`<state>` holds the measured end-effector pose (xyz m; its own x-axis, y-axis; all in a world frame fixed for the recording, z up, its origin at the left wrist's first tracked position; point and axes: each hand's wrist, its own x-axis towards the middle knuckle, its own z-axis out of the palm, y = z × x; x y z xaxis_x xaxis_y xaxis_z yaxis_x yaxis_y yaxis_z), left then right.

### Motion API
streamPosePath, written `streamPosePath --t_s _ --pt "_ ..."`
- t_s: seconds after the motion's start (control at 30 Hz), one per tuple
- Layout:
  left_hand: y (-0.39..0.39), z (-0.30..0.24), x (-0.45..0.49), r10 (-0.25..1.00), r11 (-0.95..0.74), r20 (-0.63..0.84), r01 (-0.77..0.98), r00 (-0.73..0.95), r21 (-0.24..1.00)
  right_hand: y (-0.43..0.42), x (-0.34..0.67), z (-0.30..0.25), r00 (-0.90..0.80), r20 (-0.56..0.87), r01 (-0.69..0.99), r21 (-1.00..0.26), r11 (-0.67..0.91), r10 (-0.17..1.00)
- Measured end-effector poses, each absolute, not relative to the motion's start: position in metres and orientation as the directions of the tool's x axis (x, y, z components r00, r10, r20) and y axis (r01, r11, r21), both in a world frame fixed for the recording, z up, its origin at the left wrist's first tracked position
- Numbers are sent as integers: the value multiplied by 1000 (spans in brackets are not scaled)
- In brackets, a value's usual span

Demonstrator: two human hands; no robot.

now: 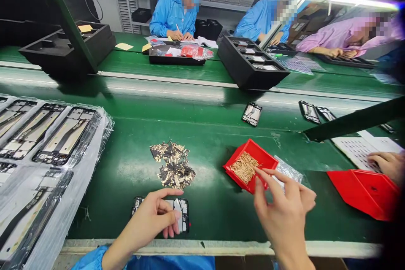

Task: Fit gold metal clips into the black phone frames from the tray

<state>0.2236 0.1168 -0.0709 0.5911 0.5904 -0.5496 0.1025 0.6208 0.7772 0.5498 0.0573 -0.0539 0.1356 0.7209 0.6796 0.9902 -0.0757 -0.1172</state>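
My left hand [158, 215] rests over a phone body [184, 215] lying near the front edge. Its index finger points out, while the thumb and other fingers curl together; a small pale sliver shows by the thumb tip, too small to name. My right hand [283, 202] reaches to a red bin [268, 158], thumb and index finger close together at its rim. Whatever lies between those fingertips is too small to make out. Inside the bin is a heap of thin gold-coloured parts [244, 166]. Between my hands and farther back lie piles of small black-and-gold parts [175, 173].
At left, a clear plastic tray [103, 135] holds several phone bodies. Another phone body [252, 114] lies farther back. On the right, a co-worker's hand [387, 164] is beside a second red bin [360, 192], under a dark slanting post [357, 120]. Black boxes [249, 67] stand beyond, before seated people.
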Motion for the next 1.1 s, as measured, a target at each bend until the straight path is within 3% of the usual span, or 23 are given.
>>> streamPosePath --t_s 0.17,0.3,0.4,0.5,0.6,0.67,0.8,1.1 --pt "114 -78 226 539 688 -500 -12 678 726 46 486 -61 -255 512 849 -286 443 820" --pt "108 -76 223 520 713 -519 -11 679 701 50 448 -70 -353 482 750 -367 551 802" --pt "103 -70 209 592 628 -514 45 621 777 60 443 -76 -314 436 698 -496 516 843" --pt "95 -69 185 825 184 -287 249 486 951 70 440 -81 -241 205 623 -717 313 949" --pt "89 -76 163 864 -320 31 500 503 804 76 436 -85 -238 4 580 -802 145 971" --pt "87 -85 154 824 -461 78 584 561 668 78 434 -87 -252 -48 591 -798 114 967" --pt "84 -98 148 791 -510 25 637 611 578 80 433 -87 -266 -86 609 -787 99 960" --pt "84 -94 149 785 -526 14 654 620 544 79 432 -92 -295 -31 627 -760 169 955"
